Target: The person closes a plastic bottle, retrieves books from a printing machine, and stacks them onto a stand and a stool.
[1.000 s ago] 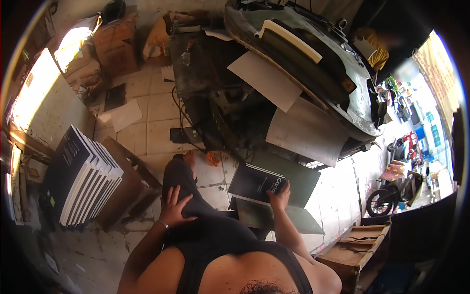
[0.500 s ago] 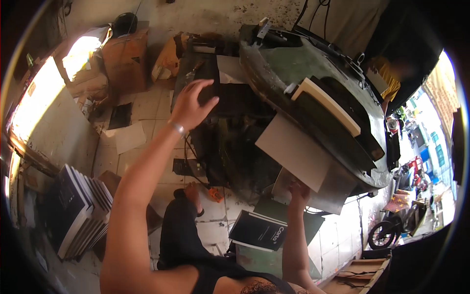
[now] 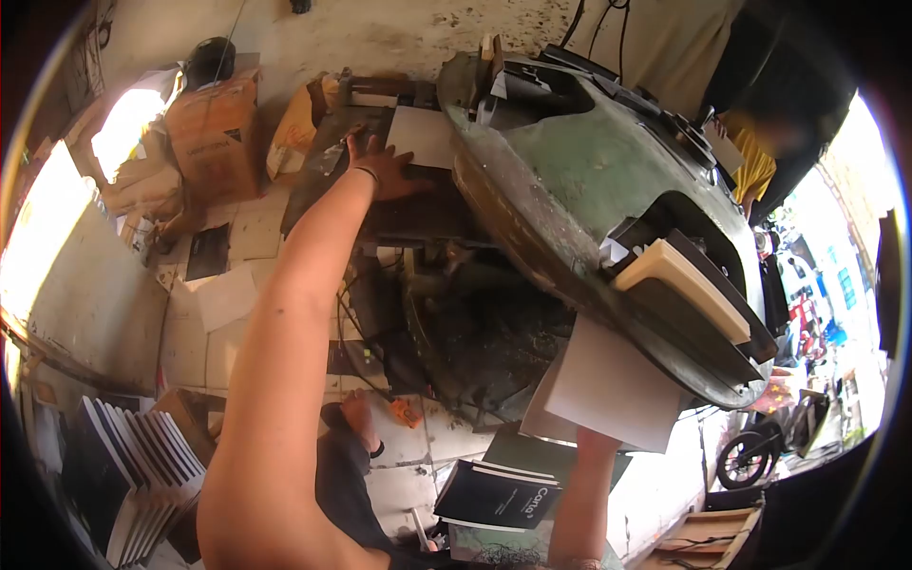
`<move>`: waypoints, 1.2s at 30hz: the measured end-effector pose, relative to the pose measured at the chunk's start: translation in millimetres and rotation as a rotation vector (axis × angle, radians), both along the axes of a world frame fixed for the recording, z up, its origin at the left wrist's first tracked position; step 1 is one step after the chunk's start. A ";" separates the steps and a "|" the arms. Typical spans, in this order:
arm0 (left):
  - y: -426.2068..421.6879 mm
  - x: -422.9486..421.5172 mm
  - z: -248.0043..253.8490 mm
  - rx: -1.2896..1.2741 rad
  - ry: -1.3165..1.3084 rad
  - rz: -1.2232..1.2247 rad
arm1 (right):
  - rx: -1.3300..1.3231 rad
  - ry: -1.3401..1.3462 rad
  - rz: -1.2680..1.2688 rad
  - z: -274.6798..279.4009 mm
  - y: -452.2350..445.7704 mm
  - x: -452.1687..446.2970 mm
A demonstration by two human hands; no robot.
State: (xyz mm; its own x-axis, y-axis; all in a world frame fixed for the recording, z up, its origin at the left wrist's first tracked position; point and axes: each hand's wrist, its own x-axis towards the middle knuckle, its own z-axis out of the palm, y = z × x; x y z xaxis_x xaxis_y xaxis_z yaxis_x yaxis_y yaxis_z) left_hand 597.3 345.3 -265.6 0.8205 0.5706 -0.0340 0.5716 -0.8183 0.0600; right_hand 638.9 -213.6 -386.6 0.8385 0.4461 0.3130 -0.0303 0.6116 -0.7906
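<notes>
The left hand (image 3: 388,173) is showing spread fingers over the dark desk (image 3: 404,217), beside a white sheet (image 3: 423,136) near its right edge; the right hand (image 3: 597,443) is hiding beneath a larger sheet (image 3: 616,382) jutting below the green machine's (image 3: 570,171) near rim, grip impossible to tell.

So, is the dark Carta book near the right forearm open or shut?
Shut: the dark Carta book lies with its lettered cover facing up, and no pages are spread.

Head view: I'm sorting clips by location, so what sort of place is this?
Probably a small bookbinding or print workshop: a large rounded green machine, a stack of dark-covered books and pale sheets by the machine's edge.
</notes>
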 end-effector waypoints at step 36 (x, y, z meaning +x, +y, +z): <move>-358.6 -447.7 -213.6 -0.336 -0.172 -0.175 | -0.294 0.973 -0.554 -77.6 -117.6 -201.1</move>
State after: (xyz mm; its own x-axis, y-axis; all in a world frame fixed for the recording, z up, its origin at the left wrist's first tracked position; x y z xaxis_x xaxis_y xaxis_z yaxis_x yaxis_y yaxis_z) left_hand 149.6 -13.3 -479.1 0.9141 0.4025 -0.0490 0.3841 -0.8208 0.4229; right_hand 437.9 -331.2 -464.2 0.7716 -0.1089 -0.6267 -0.4894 0.5277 -0.6943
